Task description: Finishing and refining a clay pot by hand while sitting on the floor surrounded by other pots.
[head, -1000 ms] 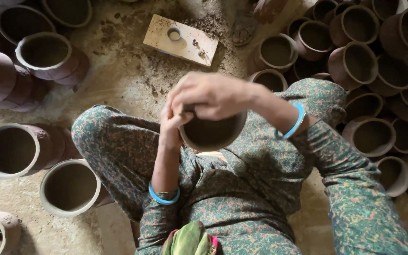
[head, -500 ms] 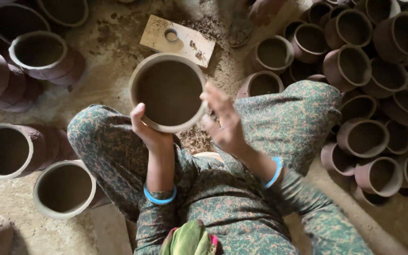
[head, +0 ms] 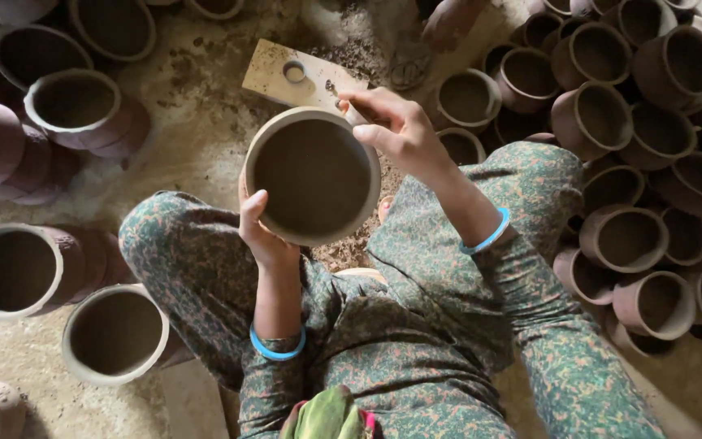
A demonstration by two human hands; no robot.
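You are sitting on the earthen floor [head: 205, 138] with a round, unfired clay pot [head: 312, 175] raised over your knees, its open mouth facing up at you. Your left hand [head: 260, 228] grips the near-left rim, thumb laid on the lip and fingers wrapped under the wall. Your right hand [head: 396, 130] is closed at the far-right rim, fingers curled and pinched against the edge; whether it holds a small tool you cannot tell. Just beyond the pot lies a flat wooden board [head: 302, 77] with a round hole. Larger pots [head: 75, 106] stand on their sides to the left, and a crowd of smaller brown pots [head: 635, 162] fills the right.
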